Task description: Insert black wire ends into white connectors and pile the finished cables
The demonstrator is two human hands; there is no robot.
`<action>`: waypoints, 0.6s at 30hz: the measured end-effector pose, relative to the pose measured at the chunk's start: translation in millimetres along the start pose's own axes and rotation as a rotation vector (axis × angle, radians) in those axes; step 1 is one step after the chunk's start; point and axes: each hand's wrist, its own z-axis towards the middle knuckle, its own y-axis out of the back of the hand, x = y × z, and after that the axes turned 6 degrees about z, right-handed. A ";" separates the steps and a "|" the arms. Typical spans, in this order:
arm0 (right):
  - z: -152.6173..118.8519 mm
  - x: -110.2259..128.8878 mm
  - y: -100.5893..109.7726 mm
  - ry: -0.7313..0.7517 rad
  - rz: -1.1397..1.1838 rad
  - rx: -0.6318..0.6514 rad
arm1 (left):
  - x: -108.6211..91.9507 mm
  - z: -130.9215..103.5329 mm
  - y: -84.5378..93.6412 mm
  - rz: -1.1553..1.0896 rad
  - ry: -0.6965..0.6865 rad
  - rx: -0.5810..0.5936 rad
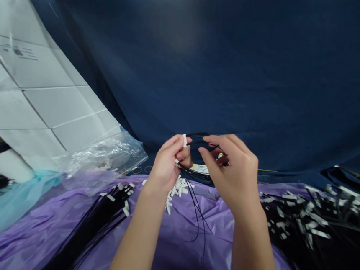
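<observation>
My left hand (168,159) is closed, with a small white connector (185,141) pinched between thumb and fingers. Thin black wires (197,134) run from that connector in an arc to my right hand (235,169). There, thumb and forefinger stand slightly apart while the other fingers curl around the wires, partly hidden behind the hand. Something small and shiny shows by those curled fingers, too small to name. More black wire ends dangle below, between the two hands. Under them, a pile of loose white connectors (180,189) lies on the purple sheet (210,221).
Bundles of black wires with white ends lie at left (97,220) and right (311,222). A clear plastic bag (115,150) rests at the back left, before stacked white boxes (53,98). A dark blue cloth (220,71) hangs behind. Light blue plastic (13,204) covers the left side.
</observation>
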 end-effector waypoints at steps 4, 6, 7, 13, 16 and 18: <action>-0.4 7.6 14.4 -0.002 -0.058 -0.085 | -6.2 6.1 3.3 -0.118 0.056 -0.143; -2.3 13.0 20.5 -0.045 -0.001 0.011 | -8.7 8.5 5.0 -0.177 0.061 -0.210; -3.5 15.6 22.1 -0.081 0.032 0.093 | -9.5 9.3 5.6 -0.205 0.057 -0.240; -5.8 25.4 8.1 -0.263 -0.094 0.444 | -10.4 8.4 6.8 -0.292 0.021 -0.267; -4.5 26.7 -1.0 -0.275 -0.187 0.465 | -10.2 7.2 6.3 -0.303 0.019 -0.248; -4.4 26.6 -3.6 -0.271 -0.221 0.476 | -9.7 7.3 6.3 -0.315 0.022 -0.242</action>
